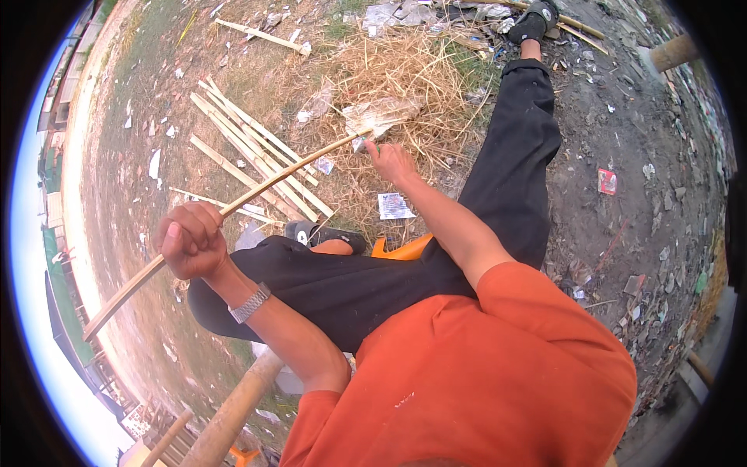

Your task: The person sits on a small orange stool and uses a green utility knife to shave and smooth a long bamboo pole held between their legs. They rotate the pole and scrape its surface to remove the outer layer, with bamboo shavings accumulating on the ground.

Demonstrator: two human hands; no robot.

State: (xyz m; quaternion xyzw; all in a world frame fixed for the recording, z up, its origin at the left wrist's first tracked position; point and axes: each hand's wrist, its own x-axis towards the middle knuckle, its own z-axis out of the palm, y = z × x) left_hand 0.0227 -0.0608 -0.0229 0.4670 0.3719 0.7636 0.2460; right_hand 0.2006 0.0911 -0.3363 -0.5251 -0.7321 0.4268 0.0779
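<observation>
My left hand [192, 239], with a metal-band watch [250, 303] on its wrist, is wrapped round a long, slightly bowed bamboo strip [268, 183]. The strip runs from the lower left up to my right hand [391, 165]. At the strip's far end the fingers of my right hand are closed. A small greyish piece shows beside those fingertips; whether it is a blade or litter behind them, I cannot tell. Below the held strip, several pale split bamboo strips [261, 148] lie side by side on the ground.
Dry straw-like shavings [420, 86] are heaped beyond my right hand. An orange plastic piece [405, 249] shows by my bent leg; my other leg stretches far right. A thick bamboo pole [237, 405] stands at lower left. Litter, including a red packet [607, 181], dots the ground.
</observation>
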